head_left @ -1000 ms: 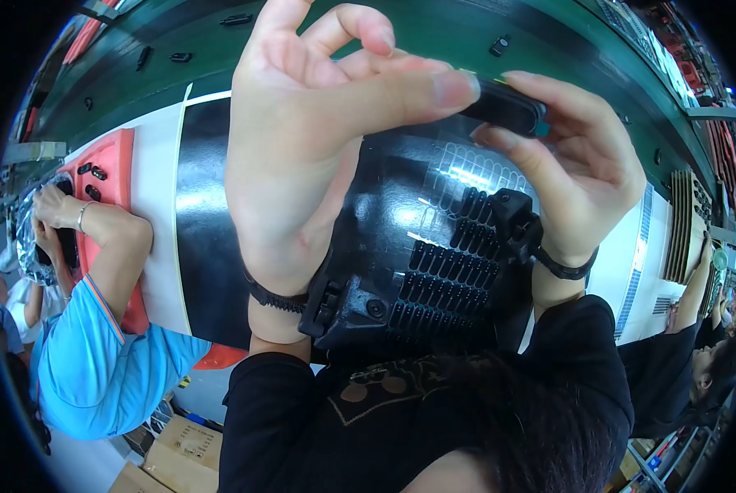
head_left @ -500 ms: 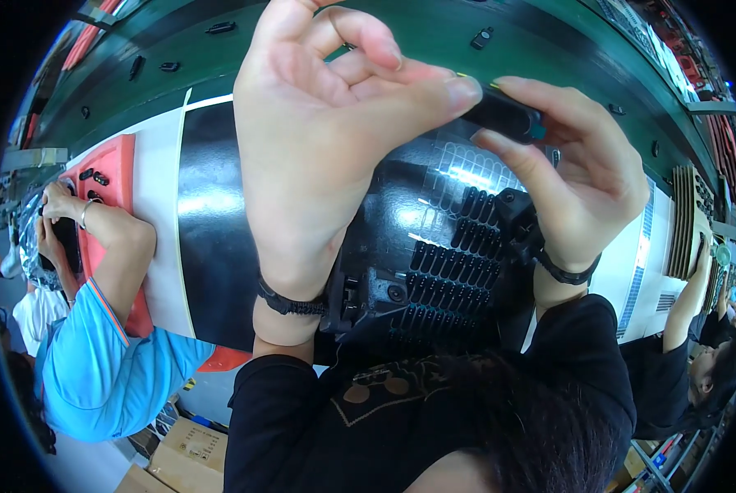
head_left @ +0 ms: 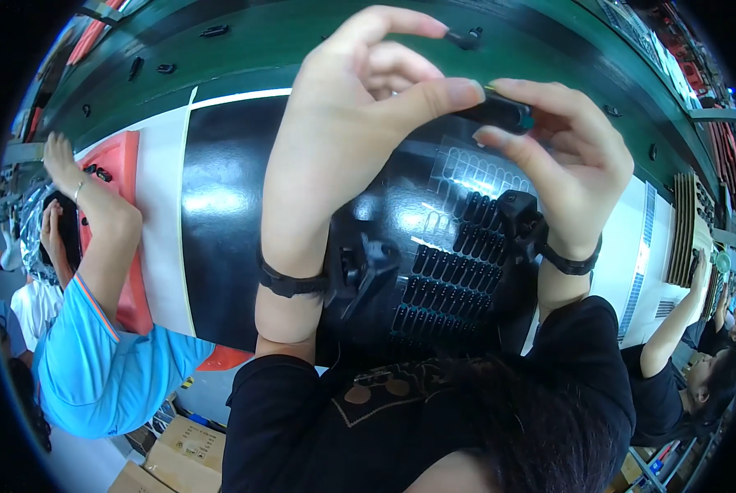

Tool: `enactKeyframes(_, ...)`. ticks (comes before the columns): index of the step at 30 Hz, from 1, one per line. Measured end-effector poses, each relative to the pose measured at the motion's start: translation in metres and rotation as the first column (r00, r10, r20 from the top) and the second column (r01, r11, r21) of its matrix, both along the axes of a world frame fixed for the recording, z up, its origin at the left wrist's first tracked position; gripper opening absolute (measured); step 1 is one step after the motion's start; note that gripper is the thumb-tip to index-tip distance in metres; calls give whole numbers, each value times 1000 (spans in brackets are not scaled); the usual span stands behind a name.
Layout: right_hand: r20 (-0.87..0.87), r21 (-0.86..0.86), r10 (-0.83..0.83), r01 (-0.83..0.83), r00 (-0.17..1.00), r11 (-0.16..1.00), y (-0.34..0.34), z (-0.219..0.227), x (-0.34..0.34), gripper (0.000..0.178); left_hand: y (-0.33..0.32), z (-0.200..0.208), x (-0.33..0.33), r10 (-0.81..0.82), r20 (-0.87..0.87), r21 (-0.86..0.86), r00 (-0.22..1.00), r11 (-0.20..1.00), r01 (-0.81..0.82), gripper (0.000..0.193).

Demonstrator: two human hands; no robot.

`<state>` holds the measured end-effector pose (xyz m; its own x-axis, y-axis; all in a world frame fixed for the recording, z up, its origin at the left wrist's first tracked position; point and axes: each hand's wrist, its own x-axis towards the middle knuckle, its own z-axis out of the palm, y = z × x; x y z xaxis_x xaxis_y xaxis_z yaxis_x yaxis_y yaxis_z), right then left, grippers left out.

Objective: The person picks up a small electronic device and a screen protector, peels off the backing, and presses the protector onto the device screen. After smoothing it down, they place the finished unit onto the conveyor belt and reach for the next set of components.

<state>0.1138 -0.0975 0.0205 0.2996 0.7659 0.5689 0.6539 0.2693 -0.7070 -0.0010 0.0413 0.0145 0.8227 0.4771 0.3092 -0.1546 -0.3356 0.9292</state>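
Both hands pinch one small black part, upper centre of frame.
Left hand [head_left: 360, 123] and right hand [head_left: 565, 164] closed on black part [head_left: 499, 111] above the component tray [head_left: 458, 271]; fitting underway, alignment needed next.

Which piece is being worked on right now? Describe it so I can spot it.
Start at the black tray on the white bench. Above it, the left hand and right hand pinch a small black cylinder; unlike the loose black parts around, it has a teal end.

A long work line in a busy workshop

A green belt [head_left: 245, 41] runs along the white tabletop [head_left: 161, 214], where a glossy black mat [head_left: 220, 214] reflects bright overhead light; cardboard boxes [head_left: 167, 460] stand on the floor below.
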Motion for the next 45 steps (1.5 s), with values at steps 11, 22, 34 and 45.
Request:
enactKeyframes(11, -293, -77, 55, -81, 955, 994, 12, -11, 26, 30, -9, -4, 5, 179, 13, -91, 984, 980, -177, 30)
enactKeyframes(22, 560, -341, 44, 181, 827, 922, 119, -104, 165, 50, -2, 8, -8, 354, 100, 250, 930, 896, -368, 17)
enactKeyframes(34, -41, -341, 72, -82, 997, 937, 105, -52, 84, 23, 5, 22, -24, 76, 133, 74, 988, 993, -87, 7)
enactKeyframes(45, -512, -208, -55, -62, 857, 976, 23, -2, 12, 21, -14, 27, -7, 56, 278, -436, 959, 897, 74, 6)
